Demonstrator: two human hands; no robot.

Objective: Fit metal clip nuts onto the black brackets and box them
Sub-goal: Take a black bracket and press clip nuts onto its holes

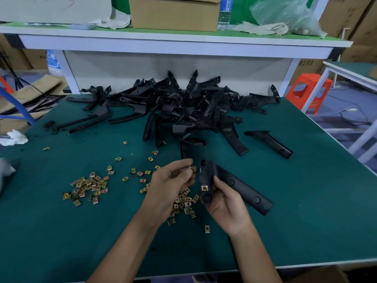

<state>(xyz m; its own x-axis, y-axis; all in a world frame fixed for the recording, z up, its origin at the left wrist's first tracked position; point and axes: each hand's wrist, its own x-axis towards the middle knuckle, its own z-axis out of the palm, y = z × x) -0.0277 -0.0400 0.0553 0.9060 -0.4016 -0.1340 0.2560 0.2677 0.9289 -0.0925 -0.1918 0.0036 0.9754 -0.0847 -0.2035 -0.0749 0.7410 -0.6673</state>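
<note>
both of your hands are up over the dark green tabletop (306,201). your left grip (171,182) pinches one small gold metal clip nut (191,168) between thumb and fingertips, just beside the top end of the long black plastic bracket (244,188). your right grip (226,205) is curled round the near end of that bracket. one fitted clip nut (204,188) sits on the bracket's edge, near your right thumb. loose clip nuts (87,186) lie scattered on the tabletop, some under your left wrist. farther back lies a big heap of black brackets (183,105). a brown cardboard box (174,15) stands on the shelf behind.
</note>
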